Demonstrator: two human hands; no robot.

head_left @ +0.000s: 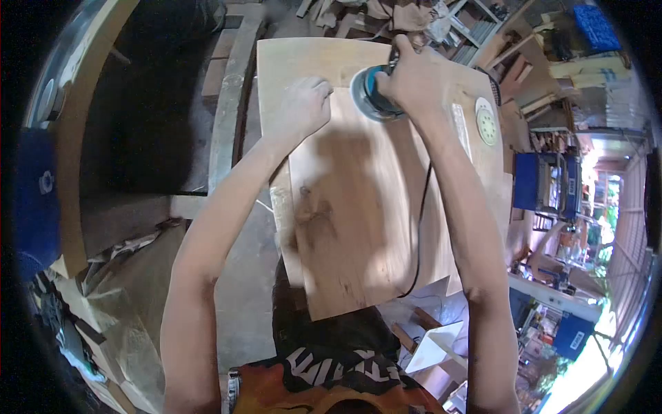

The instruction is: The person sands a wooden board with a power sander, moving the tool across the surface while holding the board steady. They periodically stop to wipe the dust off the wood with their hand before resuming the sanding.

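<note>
My right hand [416,81] is wrapped round a round orbital sander [367,95] with a teal and black body. The sander sits at the far end of a wooden panel [407,228], and its black cord [422,231] trails down over the wood. At the panel's far left corner, my left hand [302,107] presses with curled fingers; the undersides of those fingers are hidden. Beneath the panel lies a larger pale board [296,58]. Shadows of my head and arms fall across the panel.
A perforated sanding disc [486,123] lies on the pale board's right side. Left of the board runs a wooden beam [231,103]. Scrap wood and crumpled paper [376,10] crowd the far side. Blue-sided machinery [545,183] stands to the right, and a white bin-like object [434,345] is near my legs.
</note>
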